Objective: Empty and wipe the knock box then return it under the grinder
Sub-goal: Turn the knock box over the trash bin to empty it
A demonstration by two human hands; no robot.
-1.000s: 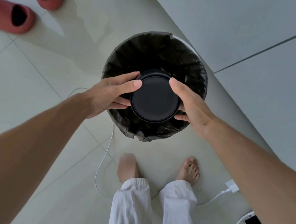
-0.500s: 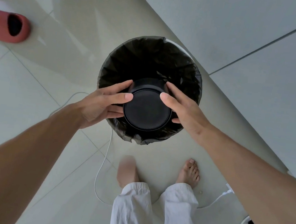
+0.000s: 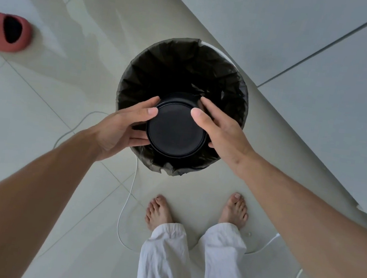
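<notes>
Bare feet were seen at 6 o'clock on the floor. Just above them, the knock box was held upside down over the bin, gripped at 9 o'clock by the left hand and at 3 o'clock by the right hand. The emptying looked nearly done. The wiping and the putting back under the grinder were still left. Red slippers were seen far off at 10 o'clock.

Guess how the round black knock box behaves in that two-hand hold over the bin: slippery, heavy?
The round black knock box looks rigid. Its smooth, slightly glossy wall may be slippery, hence left hand and right hand pressing opposite sides. Probably light: only fingertips bear it.
</notes>
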